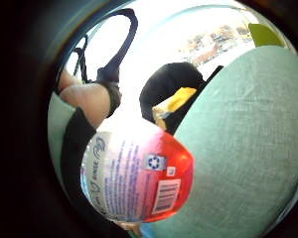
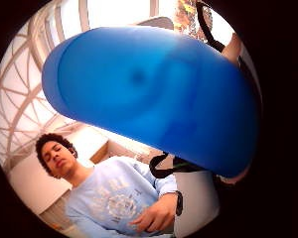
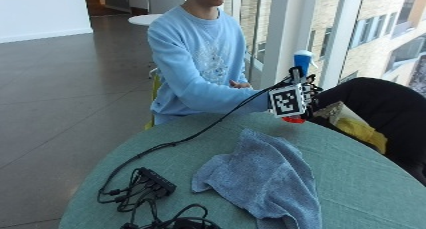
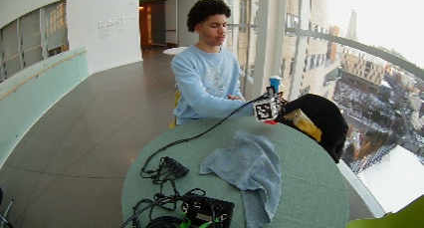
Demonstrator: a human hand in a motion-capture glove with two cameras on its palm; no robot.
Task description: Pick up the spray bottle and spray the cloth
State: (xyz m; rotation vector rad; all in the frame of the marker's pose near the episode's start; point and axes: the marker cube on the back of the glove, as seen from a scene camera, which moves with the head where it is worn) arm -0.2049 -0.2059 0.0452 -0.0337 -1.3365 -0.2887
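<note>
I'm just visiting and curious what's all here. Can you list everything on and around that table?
spray bottle: one, blue top, red base, lifted above the table's far edge
cloth: one, blue-grey, crumpled mid-table
table: one, round, green covering
cables and black box: a tangle, black, near edge
bag: one, black, something yellow beside it, far side
right hand: black glove, grips the spray bottle
bare hand: rests near the person's body

The person wears a light blue sweatshirt (image 3: 193, 59) with a pale printed design on the chest; the right hand (image 3: 303, 96) wears a black glove with straps.
</note>
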